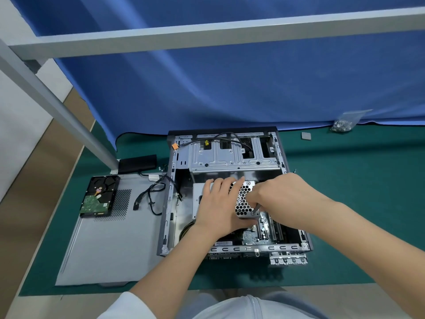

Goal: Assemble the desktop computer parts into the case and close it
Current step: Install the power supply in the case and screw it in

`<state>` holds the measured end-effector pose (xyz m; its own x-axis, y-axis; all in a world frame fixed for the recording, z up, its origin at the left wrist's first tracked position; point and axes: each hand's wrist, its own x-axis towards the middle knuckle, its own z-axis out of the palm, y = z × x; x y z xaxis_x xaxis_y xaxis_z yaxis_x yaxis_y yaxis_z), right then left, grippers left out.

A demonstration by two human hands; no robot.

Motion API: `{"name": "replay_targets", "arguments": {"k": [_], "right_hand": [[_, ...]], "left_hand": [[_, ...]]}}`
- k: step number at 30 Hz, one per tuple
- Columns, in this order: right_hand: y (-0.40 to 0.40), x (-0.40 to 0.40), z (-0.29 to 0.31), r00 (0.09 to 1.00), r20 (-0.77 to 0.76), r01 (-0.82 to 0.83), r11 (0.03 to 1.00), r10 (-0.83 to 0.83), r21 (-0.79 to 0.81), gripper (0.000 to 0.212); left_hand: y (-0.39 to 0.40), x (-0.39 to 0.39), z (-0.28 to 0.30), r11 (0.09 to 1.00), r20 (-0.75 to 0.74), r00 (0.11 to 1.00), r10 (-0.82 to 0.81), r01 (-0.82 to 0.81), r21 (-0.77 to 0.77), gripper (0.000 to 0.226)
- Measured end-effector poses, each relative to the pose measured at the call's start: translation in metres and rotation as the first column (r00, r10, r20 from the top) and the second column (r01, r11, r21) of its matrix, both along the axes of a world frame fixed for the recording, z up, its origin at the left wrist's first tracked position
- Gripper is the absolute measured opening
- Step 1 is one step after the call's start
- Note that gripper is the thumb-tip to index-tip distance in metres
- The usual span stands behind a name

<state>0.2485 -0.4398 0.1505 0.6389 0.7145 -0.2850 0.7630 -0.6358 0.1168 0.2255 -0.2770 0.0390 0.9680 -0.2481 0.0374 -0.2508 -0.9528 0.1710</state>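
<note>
The open computer case (167,203) lies on its side on the green mat. Inside it sits a grey power supply (244,201) with a honeycomb grille. My left hand (218,203) lies flat on top of the power supply with fingers spread. My right hand (273,194) grips a thin metal tool, a screwdriver shaft (255,209), whose tip meets the grille's lower right corner. Part of the motherboard (255,236) shows below the power supply. The hard drive (99,196) rests circuit side up on the removed side panel (108,240) to the left.
Black cables (151,196) trail over the panel beside the case. A black box (138,163) stands behind the panel by a grey frame post (57,107). A bag of screws (343,124) and a small grey pad (306,136) lie at the back right. Blue curtain behind.
</note>
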Motion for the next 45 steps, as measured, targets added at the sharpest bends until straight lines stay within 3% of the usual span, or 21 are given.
{"name": "replay_targets", "arguments": {"k": [4, 11, 19, 26, 33, 36, 41, 45], "right_hand": [[0.003, -0.001, -0.001, 0.999, 0.046, 0.003, 1.000, -0.001, -0.031, 0.020], [0.007, -0.002, 0.000, 0.995, 0.062, 0.085, 0.996, -0.083, -0.035, 0.030], [0.000, 0.000, 0.004, 0.977, -0.087, 0.193, 0.981, -0.194, -0.022, 0.038], [-0.008, -0.001, 0.001, 0.998, -0.064, 0.021, 1.000, -0.020, 0.014, 0.004], [0.001, -0.005, 0.003, 0.994, 0.060, -0.089, 0.992, 0.095, -0.093, 0.024], [0.003, -0.004, 0.001, 0.992, 0.110, -0.051, 0.992, 0.065, -0.119, 0.020], [0.004, -0.002, -0.001, 0.993, 0.115, 0.031, 0.989, -0.014, -0.147, 0.038], [0.002, -0.001, -0.006, 0.999, 0.043, 0.014, 0.994, -0.009, -0.106, 0.022]], "left_hand": [[0.000, 0.000, -0.001, 1.000, 0.008, 1.000, -0.002, 0.002, 0.001, 0.110], [-0.002, -0.001, -0.001, 1.000, 0.049, 0.999, 0.003, -0.003, -0.003, 0.107], [-0.001, -0.001, 0.000, 0.999, 0.033, 0.999, 0.001, -0.002, 0.037, 0.108], [-0.001, -0.001, -0.001, 0.999, 0.032, 0.999, -0.001, -0.001, 0.049, 0.108], [-0.002, 0.000, -0.003, 0.999, 0.035, 0.999, 0.006, -0.008, 0.048, 0.109], [-0.001, -0.001, -0.004, 0.999, 0.049, 0.999, 0.003, -0.005, 0.043, 0.109], [-0.001, -0.001, -0.002, 0.999, 0.042, 0.999, -0.002, 0.000, 0.040, 0.109], [0.000, -0.001, -0.002, 0.999, 0.044, 0.999, -0.004, 0.002, 0.038, 0.108]]}}
